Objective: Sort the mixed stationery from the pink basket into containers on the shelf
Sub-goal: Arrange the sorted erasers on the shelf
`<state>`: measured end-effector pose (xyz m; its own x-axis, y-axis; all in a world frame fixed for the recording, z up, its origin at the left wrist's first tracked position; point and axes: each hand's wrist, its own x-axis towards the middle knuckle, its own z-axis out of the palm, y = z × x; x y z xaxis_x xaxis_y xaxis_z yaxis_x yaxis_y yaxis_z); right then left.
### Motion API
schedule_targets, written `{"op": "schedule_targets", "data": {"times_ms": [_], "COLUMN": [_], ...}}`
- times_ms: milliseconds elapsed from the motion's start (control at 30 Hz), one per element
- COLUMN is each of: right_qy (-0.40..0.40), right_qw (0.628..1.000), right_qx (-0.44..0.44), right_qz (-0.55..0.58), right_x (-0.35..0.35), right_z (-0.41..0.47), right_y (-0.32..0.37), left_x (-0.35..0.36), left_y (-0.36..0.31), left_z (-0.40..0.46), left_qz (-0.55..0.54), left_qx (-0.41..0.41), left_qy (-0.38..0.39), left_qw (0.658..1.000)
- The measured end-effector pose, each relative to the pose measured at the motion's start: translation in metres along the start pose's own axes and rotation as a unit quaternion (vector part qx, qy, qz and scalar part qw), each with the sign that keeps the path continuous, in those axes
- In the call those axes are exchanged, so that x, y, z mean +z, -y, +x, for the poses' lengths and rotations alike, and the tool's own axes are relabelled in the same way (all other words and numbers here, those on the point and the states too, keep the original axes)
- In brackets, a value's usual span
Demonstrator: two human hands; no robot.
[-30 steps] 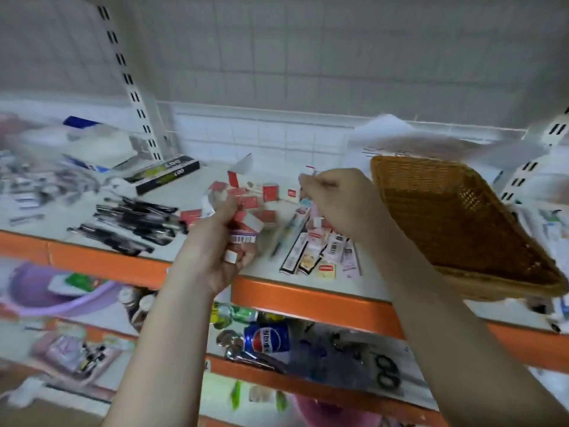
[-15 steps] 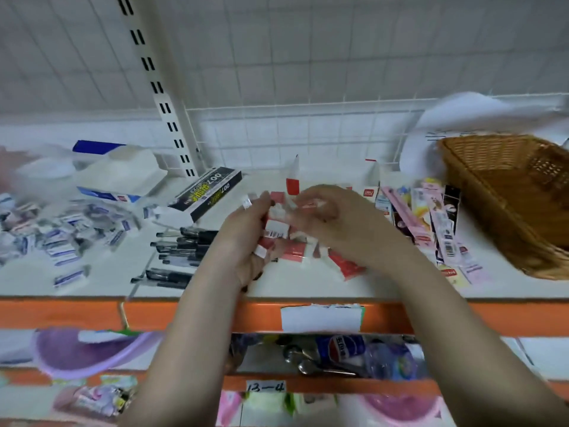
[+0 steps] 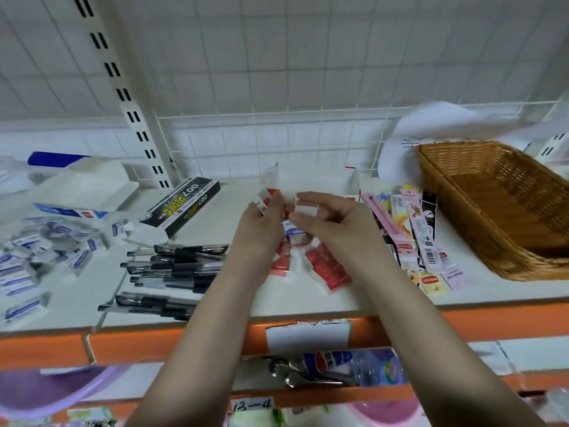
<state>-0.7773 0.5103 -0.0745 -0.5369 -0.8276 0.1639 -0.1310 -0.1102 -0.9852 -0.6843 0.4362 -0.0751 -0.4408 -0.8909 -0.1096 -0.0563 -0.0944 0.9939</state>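
Shelf [image 3: 308,306], centre of frame: small red-and-white erasers [image 3: 326,268] are heaped under both hands; one is pinched in the left hand [image 3: 261,229] fingers, a white piece is held by the right hand [image 3: 332,223]; black pens [image 3: 175,266] are laid at left, wicker basket [image 3: 498,208] at right

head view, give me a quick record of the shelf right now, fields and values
left hand: holds small red and white erasers, shut on them
right hand: pinches a small white eraser, shut on it
red eraser pile: on the shelf below both hands
black pens: lying left of the hands
black 007 box: behind the pens
blue and white erasers: scattered at far left
pink packets: between hands and basket
wicker basket: far right, looks empty
shelf edge: orange
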Motion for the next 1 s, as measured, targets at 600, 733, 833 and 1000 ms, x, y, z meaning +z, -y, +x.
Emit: {"op": "schedule_targets", "data": {"times_ms": [600, 733, 833, 1000], "right_qy": [0.112, 0.245, 0.252, 0.223], "right_qw": [0.858, 0.818, 0.796, 0.845], "right_qx": [-0.130, -0.112, -0.115, -0.135], "right_qz": [-0.485, -0.509, -0.538, -0.467], "right_x": [-0.015, -0.002, -0.001, -0.009], "right_z": [0.012, 0.015, 0.017, 0.015], "right_y": [-0.006, -0.012, -0.014, -0.017], "left_x": [0.005, -0.007, -0.021, -0.033], "left_y": [-0.003, -0.010, -0.013, -0.011], "left_z": [0.025, 0.030, 0.027, 0.016], "left_qz": [0.193, 0.074, -0.041, -0.102], "left_qx": [0.068, 0.017, -0.042, -0.060], "left_qy": [-0.079, -0.141, -0.154, -0.160], "left_qw": [0.976, 0.987, 0.986, 0.980]}}
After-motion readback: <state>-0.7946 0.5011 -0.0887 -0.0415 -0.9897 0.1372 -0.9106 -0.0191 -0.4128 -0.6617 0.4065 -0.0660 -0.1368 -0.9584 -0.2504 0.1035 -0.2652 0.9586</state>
